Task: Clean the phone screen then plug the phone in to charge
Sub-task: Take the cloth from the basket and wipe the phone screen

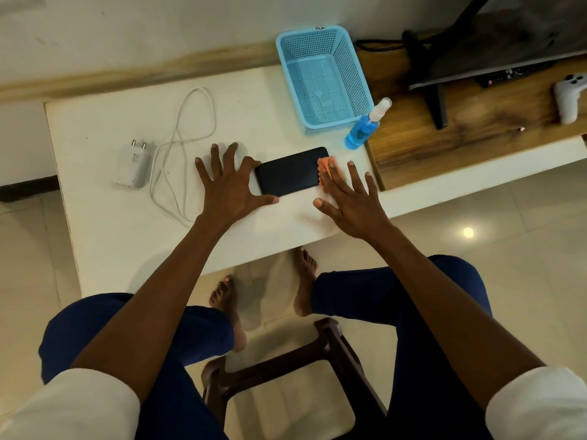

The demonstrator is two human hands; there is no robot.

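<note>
Left hand [230, 182] braces phone [290, 171]; right hand [351, 201] presses cloth [325, 169].

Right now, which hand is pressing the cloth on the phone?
The right hand: the orange cloth lies under its fingers on the phone. The left hand only steadies the other end.
</note>
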